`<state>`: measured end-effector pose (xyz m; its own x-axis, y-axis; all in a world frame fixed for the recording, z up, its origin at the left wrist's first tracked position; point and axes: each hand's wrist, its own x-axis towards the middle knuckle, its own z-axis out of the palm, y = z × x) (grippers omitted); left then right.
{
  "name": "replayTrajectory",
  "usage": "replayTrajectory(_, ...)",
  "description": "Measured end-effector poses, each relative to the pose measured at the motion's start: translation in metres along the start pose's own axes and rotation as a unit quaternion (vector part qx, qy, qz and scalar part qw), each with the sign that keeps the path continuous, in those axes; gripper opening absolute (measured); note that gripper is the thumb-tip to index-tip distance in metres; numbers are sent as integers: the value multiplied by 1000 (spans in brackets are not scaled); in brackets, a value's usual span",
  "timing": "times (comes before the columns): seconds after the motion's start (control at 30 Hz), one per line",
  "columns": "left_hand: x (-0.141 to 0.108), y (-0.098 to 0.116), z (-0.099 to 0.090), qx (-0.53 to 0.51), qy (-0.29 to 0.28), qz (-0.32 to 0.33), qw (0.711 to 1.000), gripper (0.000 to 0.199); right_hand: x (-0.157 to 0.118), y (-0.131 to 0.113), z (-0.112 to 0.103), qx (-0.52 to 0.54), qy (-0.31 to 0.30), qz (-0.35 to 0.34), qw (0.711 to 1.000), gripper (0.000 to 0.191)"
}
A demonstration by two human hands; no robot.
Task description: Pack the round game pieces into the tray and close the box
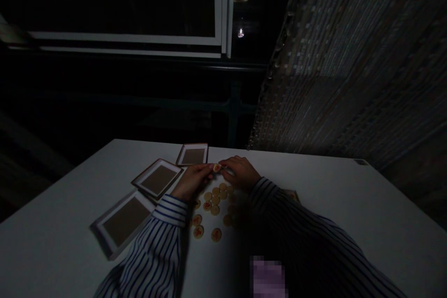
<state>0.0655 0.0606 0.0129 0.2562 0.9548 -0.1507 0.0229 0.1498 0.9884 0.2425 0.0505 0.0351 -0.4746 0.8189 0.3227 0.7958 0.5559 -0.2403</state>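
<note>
Over the far part of the white table, my left hand [193,179] pinches a round, pale xiangqi piece [217,167] with a red character between thumb and fingers. From the other side, my right hand [240,172] has its fingers closed at the piece's right edge; its fingertips are dim and partly hidden. More xiangqi pieces [215,200] lie loose on the table below and between my hands. Some show a red character, like the piece [216,234] nearest me; others look plain on top. My right arm's shadow darkens several of them.
Three shallow open box parts with brown bottoms lie to the left: a far one [193,155], a middle one [157,178] and a near one [126,221]. Another small box [292,194] shows partly behind my right sleeve. A bead curtain [335,65] hangs beyond the white table [314,172].
</note>
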Motion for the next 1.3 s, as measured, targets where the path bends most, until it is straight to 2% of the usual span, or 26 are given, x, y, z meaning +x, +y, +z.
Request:
replayTrajectory(0.37, 0, 3, 0, -3, -17, 18, 1000, 37, 5, -9, 5, 5, 24, -5, 1000, 28)
replayTrajectory(0.5, -1, 3, 0, 46, -8, 6, 999, 38, 6, -10, 9, -1, 29, 1, 1000, 24)
replayTrajectory(0.57, 0, 3, -2, 93, -3, 21, 995, 40, 6, -10, 12, -1, 27, 12, 1000, 23)
replayTrajectory(0.7, 2, 3, -10, 194, 25, 86, 977, 38, 5, -12, 18, -6, 9, 30, 1000, 24)
replayTrajectory(0.9, 2, 1, -23, 308, 41, 107, 944, 36, 2, -15, 30, -40, -12, 46, 998, 26)
replayTrajectory(1.1, 5, 0, -30, 361, 57, 145, 919, 33, -2, -26, 35, -67, -26, 53, 996, 26)
replayTrajectory(1.3, 2, 4, -34, 397, 25, 143, 906, 37, 0, -25, 34, -88, -50, 50, 994, 29)
